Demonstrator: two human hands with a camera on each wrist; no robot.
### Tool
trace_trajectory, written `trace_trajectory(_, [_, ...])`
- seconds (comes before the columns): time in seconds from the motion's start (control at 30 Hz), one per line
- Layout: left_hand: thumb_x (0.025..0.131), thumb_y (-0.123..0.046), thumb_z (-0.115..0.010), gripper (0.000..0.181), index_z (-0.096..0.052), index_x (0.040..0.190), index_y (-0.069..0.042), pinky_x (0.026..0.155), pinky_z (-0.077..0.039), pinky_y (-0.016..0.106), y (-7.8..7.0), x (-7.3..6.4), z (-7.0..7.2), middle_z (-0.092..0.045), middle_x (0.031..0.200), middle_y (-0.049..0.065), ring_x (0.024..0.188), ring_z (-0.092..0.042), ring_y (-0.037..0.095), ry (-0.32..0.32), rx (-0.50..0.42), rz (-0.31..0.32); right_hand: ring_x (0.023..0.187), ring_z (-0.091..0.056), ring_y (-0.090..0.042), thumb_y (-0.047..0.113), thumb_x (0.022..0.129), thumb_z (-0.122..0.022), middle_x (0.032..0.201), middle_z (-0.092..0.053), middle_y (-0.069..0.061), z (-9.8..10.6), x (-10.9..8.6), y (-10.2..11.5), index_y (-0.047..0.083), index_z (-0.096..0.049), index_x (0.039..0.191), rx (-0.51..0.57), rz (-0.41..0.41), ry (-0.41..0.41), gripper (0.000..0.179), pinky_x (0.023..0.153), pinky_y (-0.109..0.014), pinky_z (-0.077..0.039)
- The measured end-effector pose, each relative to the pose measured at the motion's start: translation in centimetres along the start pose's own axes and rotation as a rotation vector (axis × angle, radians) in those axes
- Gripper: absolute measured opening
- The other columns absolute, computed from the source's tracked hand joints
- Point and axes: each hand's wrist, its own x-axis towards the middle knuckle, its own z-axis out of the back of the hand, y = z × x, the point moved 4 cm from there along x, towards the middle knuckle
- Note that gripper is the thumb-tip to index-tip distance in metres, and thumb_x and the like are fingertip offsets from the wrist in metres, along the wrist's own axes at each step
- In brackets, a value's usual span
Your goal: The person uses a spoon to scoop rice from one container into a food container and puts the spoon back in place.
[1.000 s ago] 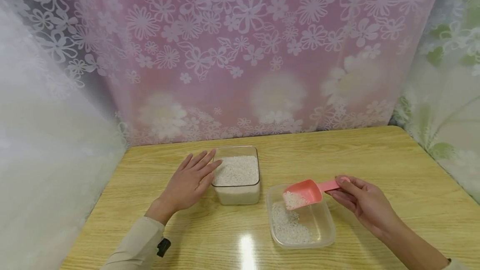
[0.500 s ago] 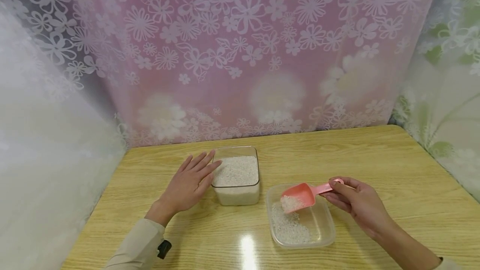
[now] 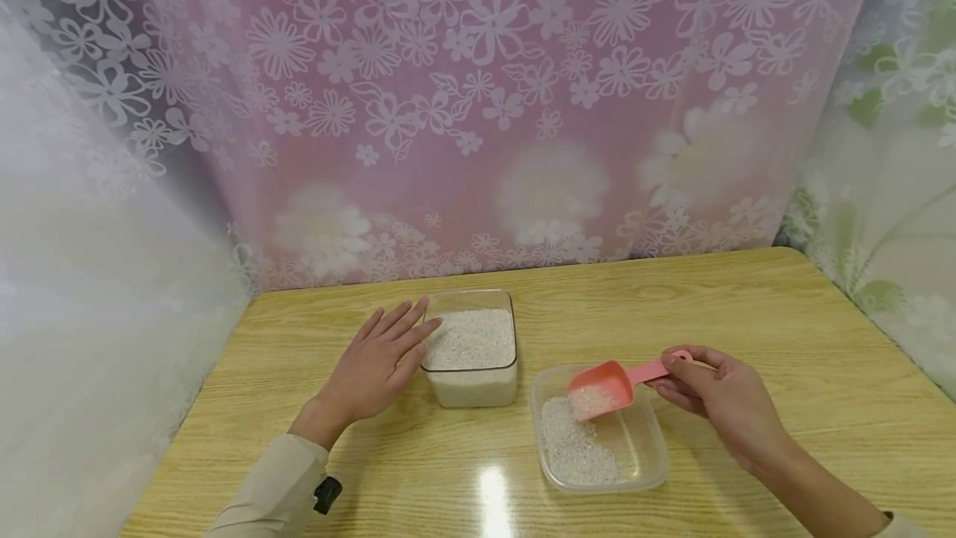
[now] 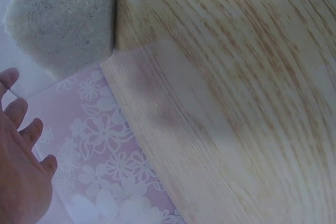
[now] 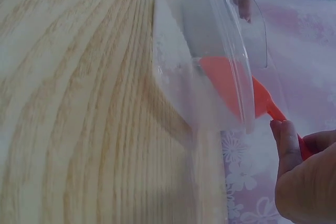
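Observation:
My right hand [image 3: 724,401] grips the handle of a pink scoop [image 3: 611,384]. Some white rice lies in the scoop's bowl, which tips left over a shallow clear plastic container [image 3: 648,471]. A heap of rice [image 3: 575,447] covers the left part of that container. In the right wrist view the scoop [image 5: 226,85] shows through the container's wall. My left hand [image 3: 377,368] has its fingers spread, with fingertips touching the left rim of a taller clear container [image 3: 478,393] well filled with rice [image 3: 474,340]. The left wrist view shows the left hand [image 4: 21,161] beside that rice [image 4: 68,19].
Both containers stand on a wood-grain table [image 3: 717,297], the taller one farther back and to the left. A pink floral curtain [image 3: 523,106] hangs behind the table. Pale patterned cloths [image 3: 889,214] close in both sides.
The scoop dips a little left and down over the shallow container, then comes back right and up with my right hand. My left hand stays at the taller container.

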Motion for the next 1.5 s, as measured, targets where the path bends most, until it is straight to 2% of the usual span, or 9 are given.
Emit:
trace_trajectory(0.3, [0.106, -0.04, -0.025, 0.046, -0.038, 0.148, -0.027, 0.115, -0.007, 0.044, 0.1, -0.1, 0.0, -0.02, 0.157, -0.003, 0.143, -0.017, 0.02, 0.008, 0.0, 0.014, 0.086, -0.07, -0.021, 0.019, 0.093, -0.064, 0.094, -0.072, -0.011, 0.2, -0.4, 0.9, -0.004, -0.051, 0.118, -0.104, 0.036, -0.036, 0.036, 0.077, -0.033, -0.054])
trace_trajectory(0.57, [0.106, -0.041, -0.025, 0.047, -0.039, 0.148, -0.027, 0.115, -0.01, 0.046, 0.0, -0.2, 0.0, -0.022, 0.156, -0.002, 0.143, -0.019, 0.021, -0.005, -0.014, 0.015, 0.082, -0.071, -0.022, 0.016, 0.094, -0.064, 0.092, -0.072, -0.012, -0.1, -1.0, 2.0, -0.002, -0.056, 0.113, -0.161, 0.115, -0.034, 0.028, 0.073, -0.032, -0.055])
trace_trajectory(0.83, [0.106, -0.041, -0.023, 0.047, -0.038, 0.148, -0.027, 0.115, -0.008, 0.045, 0.1, -0.3, 0.1, -0.02, 0.157, -0.003, 0.143, -0.018, 0.02, 0.007, -0.009, 0.02, 0.082, -0.07, -0.015, 0.027, 0.096, -0.059, 0.098, -0.071, -0.01, -0.6, -1.9, 3.2, -0.007, -0.05, 0.124, -0.487, 0.205, -0.098, 0.045, 0.071, -0.029, -0.056])
trace_trajectory(0.93, [0.106, -0.041, -0.024, 0.047, -0.038, 0.148, -0.027, 0.115, -0.008, 0.045, 0.0, -0.3, 0.1, -0.02, 0.157, -0.003, 0.143, -0.018, 0.02, 0.003, -0.008, 0.018, 0.082, -0.07, -0.012, 0.024, 0.097, -0.058, 0.099, -0.071, -0.01, -1.0, -2.3, 3.4, -0.008, -0.051, 0.123, -0.545, 0.253, -0.102, 0.043, 0.07, -0.029, -0.056])
trace_trajectory(1.03, [0.106, -0.04, -0.025, 0.047, -0.039, 0.148, -0.027, 0.115, -0.008, 0.045, 0.0, -0.3, 0.0, -0.021, 0.157, -0.003, 0.143, -0.019, 0.021, -0.006, -0.02, 0.018, 0.082, -0.07, -0.013, 0.02, 0.097, -0.059, 0.098, -0.071, -0.007, -1.3, -2.7, 3.7, -0.009, -0.053, 0.12, -0.559, 0.306, -0.093, 0.037, 0.069, -0.029, -0.056])
trace_trajectory(1.13, [0.106, -0.039, -0.027, 0.046, -0.04, 0.148, -0.026, 0.115, -0.009, 0.046, 0.0, -0.3, 0.0, -0.021, 0.156, -0.002, 0.142, -0.02, 0.022, -0.009, -0.022, 0.015, 0.081, -0.07, -0.014, 0.015, 0.097, -0.058, 0.096, -0.072, -0.002, -1.5, -2.8, 4.1, -0.008, -0.055, 0.117, -0.55, 0.362, -0.078, 0.031, 0.069, -0.029, -0.056])
trace_trajectory(1.23, [0.106, -0.039, -0.027, 0.046, -0.039, 0.148, -0.026, 0.115, -0.01, 0.047, 0.0, -0.3, -0.1, -0.021, 0.157, -0.003, 0.142, -0.02, 0.022, -0.006, -0.015, 0.014, 0.08, -0.07, -0.017, 0.01, 0.096, -0.058, 0.095, -0.072, -0.002, -1.6, -2.7, 4.7, -0.003, -0.059, 0.115, -0.486, 0.413, -0.053, 0.023, 0.069, -0.031, -0.056])
trace_trajectory(1.33, [0.106, -0.04, -0.025, 0.046, -0.039, 0.148, -0.026, 0.115, -0.01, 0.047, 0.1, -0.3, -0.1, -0.02, 0.157, -0.003, 0.143, -0.019, 0.022, -0.002, -0.015, 0.014, 0.08, -0.071, -0.02, 0.006, 0.096, -0.058, 0.096, -0.072, -0.005, -1.6, -2.3, 5.4, 0.0, -0.061, 0.114, -0.347, 0.436, -0.025, 0.019, 0.069, -0.032, -0.055])
trace_trajectory(1.5, [0.106, -0.041, -0.024, 0.047, -0.038, 0.148, -0.027, 0.115, -0.008, 0.046, 0.1, -0.1, -0.2, -0.019, 0.157, -0.004, 0.143, -0.019, 0.021, 0.002, -0.03, 0.017, 0.079, -0.071, -0.022, 0.005, 0.094, -0.06, 0.095, -0.072, -0.01, -1.9, -1.1, 6.5, 0.002, -0.062, 0.115, -0.128, 0.427, -0.007, 0.021, 0.071, -0.033, -0.055])
